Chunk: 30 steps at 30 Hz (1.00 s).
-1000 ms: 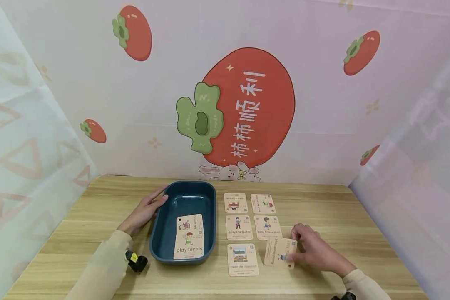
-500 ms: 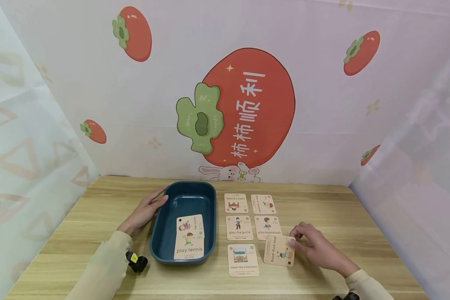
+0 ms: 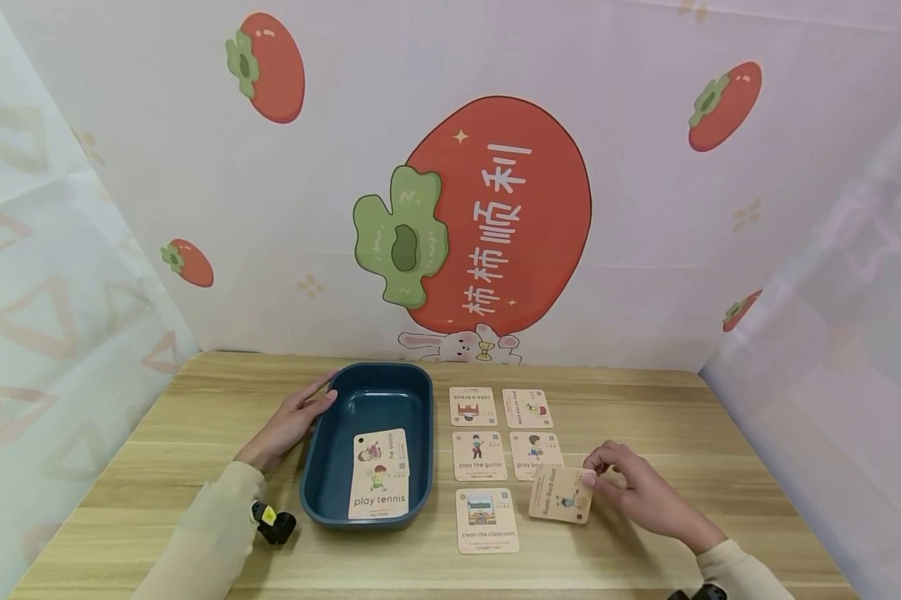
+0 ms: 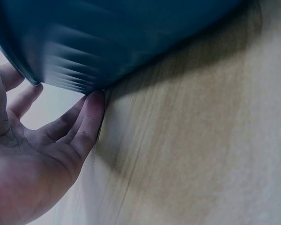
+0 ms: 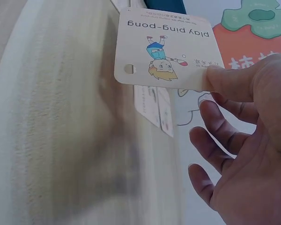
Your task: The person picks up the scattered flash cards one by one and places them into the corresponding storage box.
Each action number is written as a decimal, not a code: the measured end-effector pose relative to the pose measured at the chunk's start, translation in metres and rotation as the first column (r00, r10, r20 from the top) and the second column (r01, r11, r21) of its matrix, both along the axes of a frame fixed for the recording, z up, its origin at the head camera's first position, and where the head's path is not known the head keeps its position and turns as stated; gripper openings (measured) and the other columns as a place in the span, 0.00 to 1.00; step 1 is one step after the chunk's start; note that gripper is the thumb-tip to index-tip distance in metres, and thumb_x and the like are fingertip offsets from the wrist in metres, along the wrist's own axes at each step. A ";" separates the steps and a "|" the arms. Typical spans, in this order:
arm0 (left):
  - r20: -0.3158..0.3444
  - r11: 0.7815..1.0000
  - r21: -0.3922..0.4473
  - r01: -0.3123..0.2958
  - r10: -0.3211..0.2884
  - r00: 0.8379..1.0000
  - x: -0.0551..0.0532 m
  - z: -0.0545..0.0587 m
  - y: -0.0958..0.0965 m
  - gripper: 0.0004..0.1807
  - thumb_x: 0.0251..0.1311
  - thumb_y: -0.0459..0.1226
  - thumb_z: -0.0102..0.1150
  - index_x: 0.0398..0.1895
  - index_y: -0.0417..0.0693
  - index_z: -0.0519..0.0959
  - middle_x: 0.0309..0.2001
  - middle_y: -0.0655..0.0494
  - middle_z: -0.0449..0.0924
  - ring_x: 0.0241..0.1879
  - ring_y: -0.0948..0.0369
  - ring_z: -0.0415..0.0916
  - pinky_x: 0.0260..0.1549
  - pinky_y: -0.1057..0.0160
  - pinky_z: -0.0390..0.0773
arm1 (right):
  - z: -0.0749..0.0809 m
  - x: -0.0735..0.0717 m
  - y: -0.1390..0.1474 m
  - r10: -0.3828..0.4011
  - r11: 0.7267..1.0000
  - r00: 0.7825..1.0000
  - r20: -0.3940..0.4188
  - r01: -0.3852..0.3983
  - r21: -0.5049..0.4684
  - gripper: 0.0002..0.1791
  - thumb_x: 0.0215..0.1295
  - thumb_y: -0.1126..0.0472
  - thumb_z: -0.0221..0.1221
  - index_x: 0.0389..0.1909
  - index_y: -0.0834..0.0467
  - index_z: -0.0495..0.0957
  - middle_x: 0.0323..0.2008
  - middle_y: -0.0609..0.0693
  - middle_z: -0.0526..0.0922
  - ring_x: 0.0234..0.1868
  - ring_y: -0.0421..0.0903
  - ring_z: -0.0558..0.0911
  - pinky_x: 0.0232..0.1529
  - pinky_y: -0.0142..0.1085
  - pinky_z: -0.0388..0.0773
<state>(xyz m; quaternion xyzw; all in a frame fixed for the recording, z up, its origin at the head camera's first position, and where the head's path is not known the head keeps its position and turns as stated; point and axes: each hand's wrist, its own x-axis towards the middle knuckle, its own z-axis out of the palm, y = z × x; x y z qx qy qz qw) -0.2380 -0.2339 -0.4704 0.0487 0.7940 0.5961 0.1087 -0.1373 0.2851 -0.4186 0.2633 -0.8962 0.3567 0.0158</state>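
My right hand (image 3: 641, 496) pinches the "play ping-pong" card (image 5: 166, 51) by one corner between thumb and fingers, the card tilted over the wood. In the head view this card (image 3: 560, 493) overlaps the lower part of the "play basketball" card (image 3: 536, 450). My left hand (image 3: 288, 427) holds the left side of a dark blue tray (image 3: 317, 492), thumb at the rim; the left wrist view has its fingers (image 4: 91, 119) against the outer wall. Inside the tray lie a "play tennis" card (image 3: 378, 492) and a partly covered violin card (image 3: 370, 450).
Left of the held card lies "clean the classroom" (image 3: 488, 525). Above it lie "play the guitar" (image 3: 480, 456), "take a break" (image 3: 473, 407) and a slide card (image 3: 528, 408). A printed backdrop (image 3: 630, 317) rises behind the wooden table (image 3: 645, 400).
The ping-pong card has been raised slightly and turned in my right hand, now covering part of the basketball card's caption. My left hand and the tray stay still.
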 end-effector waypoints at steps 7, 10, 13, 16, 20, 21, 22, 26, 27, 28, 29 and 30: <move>-0.001 1.000 0.015 0.002 -0.002 1.000 0.001 0.000 0.000 0.36 0.77 0.55 0.47 0.82 0.59 0.52 0.71 0.33 0.65 0.62 0.43 0.74 0.56 0.48 0.79 | 0.007 -0.001 -0.001 -0.011 1.000 0.998 -0.069 0.010 -0.014 0.07 0.70 0.67 0.62 0.37 0.51 0.78 0.37 0.40 0.76 0.40 0.38 0.75 0.41 0.37 0.70; 0.001 1.000 0.019 0.001 -0.001 1.000 0.001 -0.001 0.000 0.36 0.77 0.55 0.47 0.82 0.59 0.52 0.71 0.33 0.65 0.62 0.44 0.75 0.55 0.49 0.79 | 0.013 -0.002 -0.003 -0.004 1.000 0.992 -0.125 0.000 -0.029 0.08 0.68 0.69 0.63 0.36 0.52 0.79 0.36 0.40 0.77 0.39 0.39 0.75 0.41 0.36 0.69; 0.004 1.000 0.018 0.001 -0.001 1.000 0.001 -0.002 0.000 0.36 0.77 0.55 0.47 0.82 0.59 0.52 0.71 0.33 0.65 0.62 0.44 0.75 0.55 0.49 0.79 | 0.019 -0.002 -0.005 -0.005 0.999 0.986 -0.167 -0.001 -0.037 0.08 0.67 0.70 0.63 0.36 0.53 0.79 0.36 0.40 0.77 0.39 0.38 0.75 0.40 0.35 0.69; 0.010 1.000 0.018 -0.004 0.004 1.000 0.000 -0.002 0.000 0.36 0.76 0.56 0.47 0.82 0.60 0.52 0.72 0.34 0.65 0.63 0.43 0.74 0.57 0.47 0.78 | 0.023 -0.004 -0.007 -0.008 0.999 0.983 -0.181 0.001 -0.038 0.06 0.68 0.69 0.63 0.37 0.54 0.79 0.37 0.41 0.77 0.40 0.38 0.75 0.41 0.34 0.70; 0.013 1.000 0.010 -0.004 0.003 1.000 0.000 -0.001 0.000 0.37 0.76 0.57 0.47 0.82 0.60 0.52 0.73 0.34 0.63 0.65 0.41 0.71 0.61 0.41 0.73 | 0.028 -0.007 -0.008 -0.025 0.999 0.983 -0.180 0.017 -0.045 0.05 0.69 0.68 0.63 0.37 0.53 0.80 0.37 0.40 0.77 0.40 0.38 0.75 0.42 0.34 0.70; 0.014 1.000 0.008 -0.004 0.004 1.000 0.000 -0.001 0.000 0.37 0.76 0.57 0.47 0.82 0.60 0.52 0.73 0.34 0.62 0.66 0.41 0.70 0.62 0.40 0.72 | 0.029 -0.008 -0.009 -0.027 0.999 0.983 -0.182 0.019 -0.046 0.05 0.69 0.68 0.63 0.37 0.53 0.80 0.37 0.40 0.77 0.40 0.38 0.75 0.42 0.34 0.70; 0.016 1.000 0.006 -0.005 0.005 1.000 0.000 -0.001 0.001 0.37 0.76 0.57 0.47 0.82 0.61 0.52 0.74 0.35 0.62 0.66 0.40 0.70 0.62 0.39 0.71 | 0.030 -0.010 -0.009 -0.030 0.998 0.983 -0.180 0.021 -0.052 0.06 0.69 0.68 0.63 0.37 0.53 0.80 0.37 0.40 0.77 0.40 0.38 0.75 0.42 0.34 0.70; 0.017 1.000 0.004 0.002 -0.003 1.000 0.000 0.000 0.002 0.37 0.76 0.57 0.46 0.82 0.61 0.52 0.76 0.36 0.58 0.68 0.39 0.67 0.63 0.37 0.68 | 0.035 -0.013 -0.013 -0.035 0.998 0.982 -0.186 0.025 -0.055 0.06 0.69 0.68 0.63 0.37 0.53 0.80 0.37 0.41 0.77 0.40 0.38 0.75 0.44 0.35 0.71; 0.018 1.000 0.006 0.005 -0.005 1.000 0.000 0.000 0.002 0.37 0.76 0.57 0.46 0.82 0.60 0.51 0.76 0.36 0.57 0.69 0.39 0.66 0.64 0.36 0.67 | 0.036 -0.014 -0.014 -0.036 0.998 0.982 -0.184 0.026 -0.058 0.05 0.70 0.67 0.62 0.37 0.53 0.80 0.37 0.41 0.77 0.41 0.38 0.75 0.45 0.35 0.71; 0.015 1.000 0.003 0.010 -0.010 1.000 0.000 0.001 0.002 0.37 0.76 0.57 0.46 0.83 0.60 0.51 0.77 0.36 0.55 0.69 0.38 0.65 0.64 0.36 0.67 | 0.037 -0.014 -0.015 -0.039 0.998 0.983 -0.180 0.029 -0.060 0.05 0.70 0.67 0.62 0.37 0.53 0.80 0.38 0.41 0.77 0.41 0.38 0.75 0.45 0.35 0.71; 0.013 1.000 0.003 0.013 -0.013 1.000 0.000 0.001 0.002 0.37 0.77 0.57 0.46 0.83 0.59 0.50 0.77 0.36 0.54 0.70 0.38 0.64 0.64 0.36 0.66 | 0.038 -0.015 -0.016 -0.043 0.998 0.983 -0.178 0.033 -0.059 0.05 0.71 0.66 0.62 0.37 0.52 0.80 0.38 0.41 0.77 0.41 0.38 0.75 0.46 0.35 0.71; 0.019 1.000 0.009 0.007 -0.007 1.000 0.000 0.002 0.003 0.37 0.76 0.57 0.47 0.83 0.60 0.51 0.78 0.37 0.53 0.70 0.38 0.63 0.64 0.36 0.66 | 0.039 -0.016 -0.016 -0.047 0.998 0.984 -0.171 0.038 -0.059 0.04 0.71 0.65 0.62 0.37 0.52 0.80 0.38 0.41 0.77 0.41 0.38 0.75 0.46 0.35 0.71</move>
